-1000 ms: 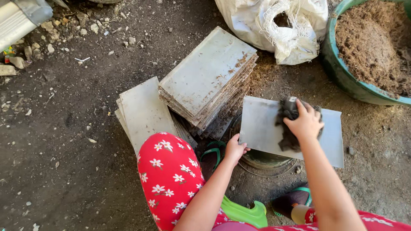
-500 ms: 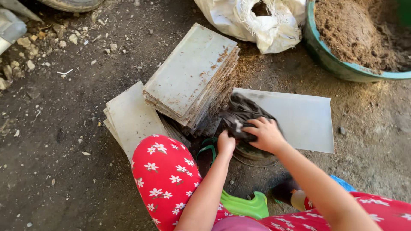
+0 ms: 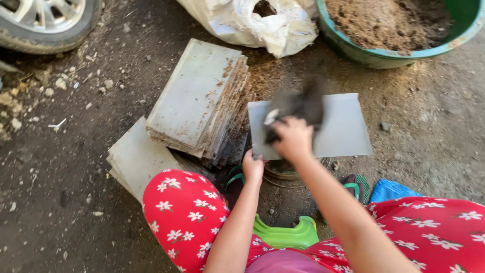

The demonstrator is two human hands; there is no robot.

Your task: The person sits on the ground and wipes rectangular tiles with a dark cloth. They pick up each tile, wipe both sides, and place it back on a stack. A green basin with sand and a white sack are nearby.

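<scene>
Since half a second ago the right hand (image 3: 294, 137) has swung the dark rag (image 3: 298, 105) back up onto the grey flat sheet (image 3: 336, 129); earlier it was bunched low over the round container beneath, and now it lies across the sheet's left half, blurred with motion. That blur — and the same back-and-forth seen a second ago — suggests a wiping stroke is in progress, so the sheet is probably being cleaned rather than set aside.

Right-hand fingers are closed around the rag, gripping it from the near side. The left hand (image 3: 253, 167) sits at the sheet's near left corner, fingers curled on the edge — it appears to steady the sheet, though how firmly cannot be told. The sheet itself rests flat over a round dark container (image 3: 283, 171), just in front of the knees in red flowered trousers (image 3: 187, 212).

To the left, a tilted stack of similar grey sheets (image 3: 199, 103) leans over a second, flatter pile (image 3: 136, 156) on the dirt ground. Far right stands a green tub of brown soil (image 3: 394, 25), with a white sack (image 3: 257, 23) beside it and a car wheel (image 3: 45, 17) at far left. A green object (image 3: 285, 235) lies between the legs, near a sandal (image 3: 356, 184).
</scene>
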